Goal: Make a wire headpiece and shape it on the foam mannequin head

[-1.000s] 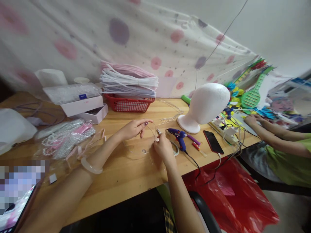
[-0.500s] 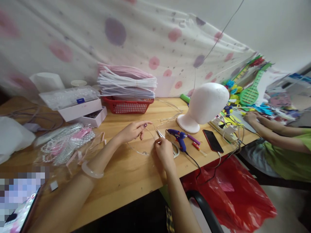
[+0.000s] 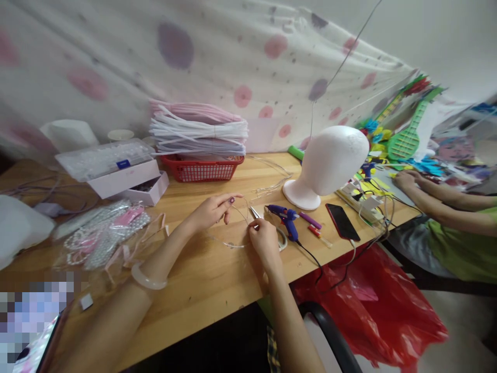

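Observation:
A thin, pale wire (image 3: 227,243) curves in a loose loop above the table between my two hands, with small shiny bits along its lower part. My left hand (image 3: 213,212) is closed on the wire, thumb against the bent fingers and index finger stretched along it. On the other side, my right hand (image 3: 264,239) pinches the wire between thumb and fingertips. Scissors (image 3: 282,239) lie under and beside the right hand, their blades pointing away and partly hidden by it. A blue glue gun (image 3: 285,218) rests just to the right of them.
A white foam head (image 3: 330,160) stands behind the glue gun. A red basket (image 3: 202,170) of fuzzy stems is at the back. Bagged pearl strings (image 3: 104,233) lie left, a phone (image 3: 342,221) right. A co-worker's hands (image 3: 406,180) are at far right, above a red bag (image 3: 373,305).
The view has shifted slightly. The wire's lower curve has moved a little to the right, toward my right hand. Both hands keep nearly the same pose.

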The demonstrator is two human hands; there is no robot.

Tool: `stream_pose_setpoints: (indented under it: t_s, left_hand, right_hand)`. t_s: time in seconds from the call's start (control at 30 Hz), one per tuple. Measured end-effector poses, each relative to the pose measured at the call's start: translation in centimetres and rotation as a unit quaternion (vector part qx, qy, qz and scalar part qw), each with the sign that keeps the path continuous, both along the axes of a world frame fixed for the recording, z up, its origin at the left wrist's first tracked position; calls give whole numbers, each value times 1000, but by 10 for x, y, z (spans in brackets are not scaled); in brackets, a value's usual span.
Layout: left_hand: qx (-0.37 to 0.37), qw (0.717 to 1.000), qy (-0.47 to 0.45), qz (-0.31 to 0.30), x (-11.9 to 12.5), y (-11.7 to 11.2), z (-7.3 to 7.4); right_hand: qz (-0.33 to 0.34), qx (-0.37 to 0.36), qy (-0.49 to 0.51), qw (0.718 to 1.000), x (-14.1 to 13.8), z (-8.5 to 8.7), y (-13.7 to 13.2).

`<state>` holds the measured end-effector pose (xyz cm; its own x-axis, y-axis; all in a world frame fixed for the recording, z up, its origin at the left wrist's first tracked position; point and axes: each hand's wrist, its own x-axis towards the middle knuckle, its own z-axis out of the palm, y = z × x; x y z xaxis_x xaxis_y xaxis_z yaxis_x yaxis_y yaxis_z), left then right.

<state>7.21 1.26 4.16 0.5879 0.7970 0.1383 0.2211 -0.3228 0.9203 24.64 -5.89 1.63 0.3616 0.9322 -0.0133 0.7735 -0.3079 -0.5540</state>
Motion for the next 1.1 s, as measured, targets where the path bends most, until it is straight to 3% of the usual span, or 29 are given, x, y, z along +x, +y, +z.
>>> stream_pose_setpoints:
  t_s: [0.37,1.1]
  left_hand:
    - [26,999,41,8,2,-2,7]
    - [24,999,36,26,8,-3,9]
  right_hand:
    - [-1,-2,-2,1000,4,-1,4]
    - [-1,0,14,1000,8,-2,3]
